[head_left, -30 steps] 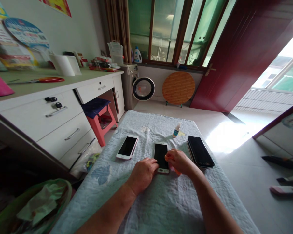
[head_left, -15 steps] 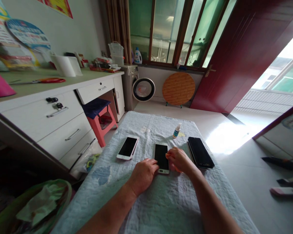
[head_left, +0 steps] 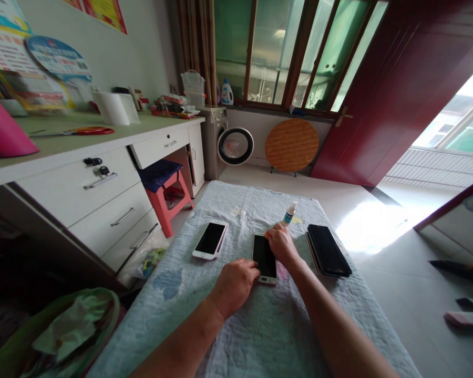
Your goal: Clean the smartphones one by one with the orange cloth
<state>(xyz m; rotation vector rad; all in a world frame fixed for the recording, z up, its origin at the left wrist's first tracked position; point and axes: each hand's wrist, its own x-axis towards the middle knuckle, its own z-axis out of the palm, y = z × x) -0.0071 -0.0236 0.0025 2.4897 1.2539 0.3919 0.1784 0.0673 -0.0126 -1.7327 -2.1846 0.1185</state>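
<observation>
A white-framed smartphone (head_left: pixel 265 258) with a dark screen lies face up on the quilted cover. My left hand (head_left: pixel 236 283) has its fingers closed on the phone's lower left edge. At the phone's upper right corner, my right hand (head_left: pixel 283 244) presses a small orange cloth (head_left: pixel 267 235), mostly hidden under the fingers. Just beyond that hand stands a small spray bottle (head_left: pixel 289 214) with a white top. Left of my hands lies a white phone (head_left: pixel 210 240), with a pinkish edge showing under it. To the right, a black phone (head_left: pixel 328 250) rests on another device.
The light blue quilted cover (head_left: pixel 228 199) spreads over the table. A white desk (head_left: pixel 79 194) runs along the left, with a red stool (head_left: pixel 167 202) partly beneath it. A green bin (head_left: pixel 112 307) stands at lower left. Behind are an open washing-machine door (head_left: pixel 236 146) and a round wooden tabletop (head_left: pixel 291 144).
My right hand has moved up along the phone's right side to its top corner, with the orange cloth. My left hand stays at the lower left edge. The view has shifted slightly.
</observation>
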